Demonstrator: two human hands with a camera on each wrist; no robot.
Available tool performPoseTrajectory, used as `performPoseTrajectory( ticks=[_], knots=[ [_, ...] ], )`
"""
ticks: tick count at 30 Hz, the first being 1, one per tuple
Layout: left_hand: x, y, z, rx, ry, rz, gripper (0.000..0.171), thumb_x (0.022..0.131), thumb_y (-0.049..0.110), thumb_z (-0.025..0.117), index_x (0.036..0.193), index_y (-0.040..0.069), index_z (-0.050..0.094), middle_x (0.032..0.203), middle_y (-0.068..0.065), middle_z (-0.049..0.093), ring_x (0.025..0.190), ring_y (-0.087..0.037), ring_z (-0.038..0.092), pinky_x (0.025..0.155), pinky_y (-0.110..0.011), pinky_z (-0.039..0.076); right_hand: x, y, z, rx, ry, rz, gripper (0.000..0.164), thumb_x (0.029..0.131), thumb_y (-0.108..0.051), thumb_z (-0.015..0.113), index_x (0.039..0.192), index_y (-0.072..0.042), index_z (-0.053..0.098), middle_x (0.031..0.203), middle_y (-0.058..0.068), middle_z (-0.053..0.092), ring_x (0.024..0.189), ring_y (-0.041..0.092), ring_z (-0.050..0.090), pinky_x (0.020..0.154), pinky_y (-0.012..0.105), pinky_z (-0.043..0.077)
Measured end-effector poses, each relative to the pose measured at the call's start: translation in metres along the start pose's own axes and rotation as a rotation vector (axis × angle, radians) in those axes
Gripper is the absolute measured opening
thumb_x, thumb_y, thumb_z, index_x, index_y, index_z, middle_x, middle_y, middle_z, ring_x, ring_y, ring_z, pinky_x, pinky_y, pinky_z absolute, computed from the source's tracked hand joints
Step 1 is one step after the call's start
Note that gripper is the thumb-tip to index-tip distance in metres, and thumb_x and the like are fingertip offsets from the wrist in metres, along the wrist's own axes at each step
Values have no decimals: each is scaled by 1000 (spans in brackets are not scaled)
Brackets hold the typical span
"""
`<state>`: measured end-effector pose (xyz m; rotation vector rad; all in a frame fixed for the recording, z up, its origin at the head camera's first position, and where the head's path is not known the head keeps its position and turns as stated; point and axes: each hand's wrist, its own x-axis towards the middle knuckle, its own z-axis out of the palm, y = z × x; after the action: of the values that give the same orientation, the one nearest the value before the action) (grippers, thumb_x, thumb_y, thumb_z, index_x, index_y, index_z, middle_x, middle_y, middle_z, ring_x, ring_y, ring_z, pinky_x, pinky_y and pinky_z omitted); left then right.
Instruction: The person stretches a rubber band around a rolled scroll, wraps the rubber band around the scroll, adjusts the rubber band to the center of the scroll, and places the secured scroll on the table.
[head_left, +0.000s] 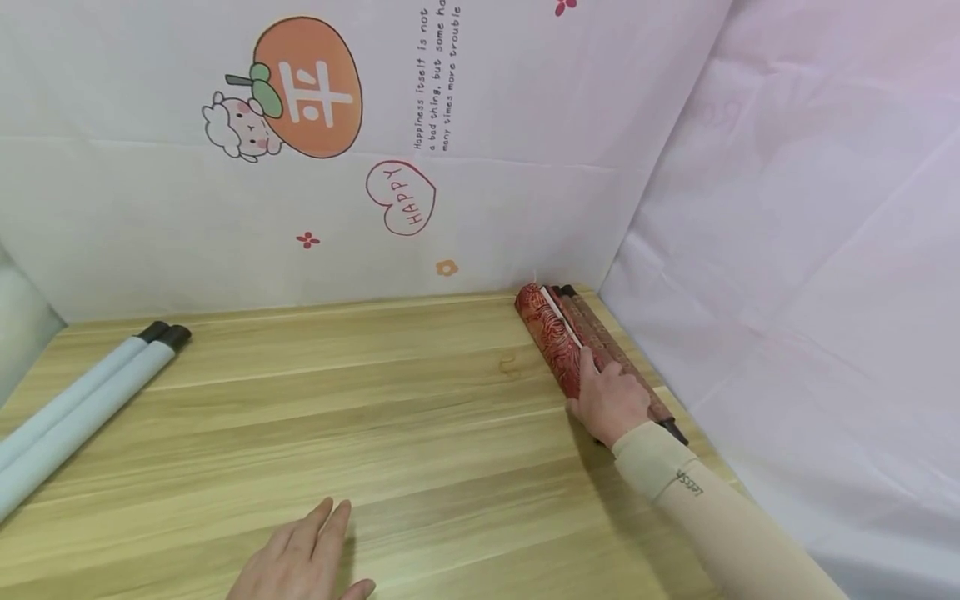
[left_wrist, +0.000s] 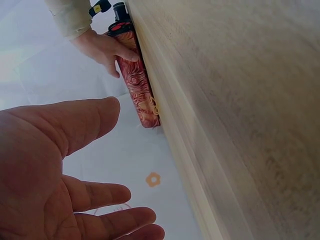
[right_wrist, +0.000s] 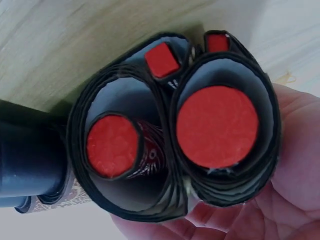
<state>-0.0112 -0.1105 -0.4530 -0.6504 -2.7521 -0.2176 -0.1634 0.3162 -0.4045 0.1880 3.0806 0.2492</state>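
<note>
On the white backdrop (head_left: 517, 212), sideways English lettering (head_left: 432, 79) reads "Happiness itself is not / a bad thing, but some ha… / many times more trouble", its second line cut off by the frame edge. Below it a heart print (head_left: 401, 198) says "HAPPY", and an orange fruit print (head_left: 322, 142) bears a white Chinese character. Dark lettering on the cream sleeve (head_left: 727, 521) is too small to read surely.

The right hand (head_left: 615, 404) grips a pair of red patterned scrolls (head_left: 545, 325) at the far right of the wood-grain table (head_left: 412, 400). Brown patterned scrolls (head_left: 598, 329) with black ends lie just beside them, between the pair and the white side cloth (head_left: 810, 250). Two pale scrolls (head_left: 97, 412) with black knobs (head_left: 177, 337) lie well apart, at the left.

End-on, each held roll encloses a rod with a red round end (right_wrist: 217, 127); small red square ends (right_wrist: 162, 60) sit along the outer edges.

The left hand (head_left: 292, 558), fingers extended and thumb apart, holds nothing.
</note>
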Motion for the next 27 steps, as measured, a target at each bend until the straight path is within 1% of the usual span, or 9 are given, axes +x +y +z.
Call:
performPoseTrajectory(
  ticks=[2, 4, 8, 11, 16, 19, 22, 24, 27],
  knots=[
    [0, 1, 0, -1, 5, 0, 86, 75, 65, 83, 134, 5, 66, 129, -16, 70, 104, -31, 70, 81, -41, 60, 0, 0, -1, 4, 11, -2, 97, 94, -51, 71, 164, -2, 25, 111, 40, 56, 59, 38, 54, 44, 51, 49],
    [1, 2, 0, -2, 13, -2, 86, 75, 65, 83, 133, 5, 66, 129, -16, 70, 104, -31, 70, 81, -41, 60, -1, -2, -1, 12, 21, 0, 96, 94, -50, 72, 163, -2, 26, 114, 41, 56, 60, 38, 55, 45, 52, 50],
    [1, 3, 1, -5, 23, -13, 85, 74, 64, 84, 133, 5, 66, 129, -15, 71, 105, -30, 70, 81, -41, 60, -1, -6, -3, 36, 39, 15, 95, 93, -48, 74, 163, -4, 27, 119, 43, 52, 73, 46, 60, 50, 56, 53],
    [0, 4, 2, -8, 15, -21, 85, 74, 64, 83, 133, 5, 66, 130, -15, 70, 106, -30, 70, 82, -41, 60, -2, -10, -4, 48, 53, 24, 94, 92, -47, 75, 163, -6, 27, 119, 41, 51, 82, 51, 61, 50, 57, 53],
    [1, 4, 2, -20, -11, -32, 85, 76, 64, 83, 134, 5, 65, 132, -16, 69, 108, -32, 69, 84, -43, 60, -2, -16, -10, 33, 88, 14, 91, 92, -45, 75, 161, -5, 31, 116, 38, 50, 82, 49, 60, 49, 55, 52],
    [2, 3, 2, -37, -28, -41, 85, 76, 63, 83, 135, 4, 64, 132, -18, 69, 109, -34, 69, 86, -45, 60, -2, -23, -17, 20, 135, -8, 79, 96, -38, 70, 158, -4, 36, 116, 39, 51, 85, 50, 60, 53, 56, 52],
    [3, 2, 1, -50, -31, -48, 84, 77, 61, 83, 136, 4, 64, 132, -18, 69, 109, -34, 70, 86, -46, 60, 1, -34, -22, 19, 168, -31, 57, 102, -27, 57, 152, -3, 44, 114, 36, 55, 91, 50, 61, 58, 59, 53],
    [4, 1, 1, -47, -33, -45, 85, 77, 61, 83, 136, 4, 63, 132, -19, 68, 109, -34, 70, 87, -46, 60, 5, -43, -23, 36, 177, -39, 42, 105, -20, 48, 142, -2, 51, 112, 34, 58, 95, 50, 62, 63, 61, 54],
    [5, -2, 0, -44, -44, -48, 84, 78, 60, 83, 137, 3, 62, 132, -20, 68, 109, -34, 70, 88, -47, 59, 12, -57, -23, 64, 157, -41, 31, 105, -16, 42, 130, -2, 55, 111, 31, 61, 99, 49, 63, 69, 62, 55]
  ],
)
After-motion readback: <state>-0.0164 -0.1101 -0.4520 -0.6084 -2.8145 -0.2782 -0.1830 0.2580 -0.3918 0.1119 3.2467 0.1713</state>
